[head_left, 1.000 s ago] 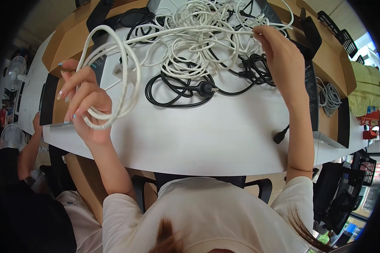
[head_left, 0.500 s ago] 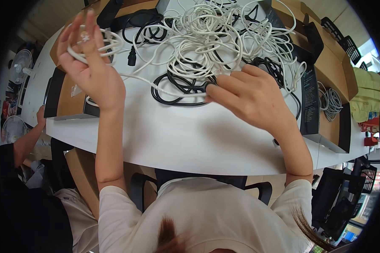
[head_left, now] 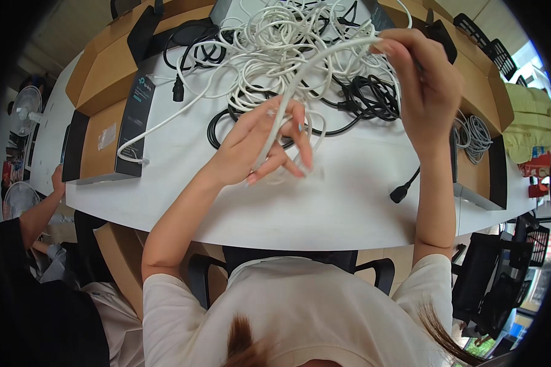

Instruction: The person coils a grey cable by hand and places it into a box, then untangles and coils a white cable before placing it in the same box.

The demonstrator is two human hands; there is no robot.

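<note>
Over the middle of the table, my left hand [head_left: 257, 144] has its fingers curled through a small coil of white network cable [head_left: 317, 125]. A length of this white cable rises from the coil to my right hand [head_left: 425, 85], raised at the upper right, which pinches it between thumb and fingers. Behind both hands spreads a tangled heap of white cables [head_left: 281, 27]. Black power cords [head_left: 373, 101] lie at its near edge, some partly hidden by my left hand. One white cable end with a clear plug [head_left: 143, 161] rests against the left box.
Open cardboard boxes stand at the left [head_left: 95, 150] and right [head_left: 477, 177]; the right one holds a grey cable coil [head_left: 473, 139]. A black plug [head_left: 399, 194] lies near my right forearm. Another person's arm [head_left: 40, 208] rests at the table's left edge.
My left hand has come from the upper left down to the middle with the coil. My right hand has risen to the upper right, drawing the white cable up.
</note>
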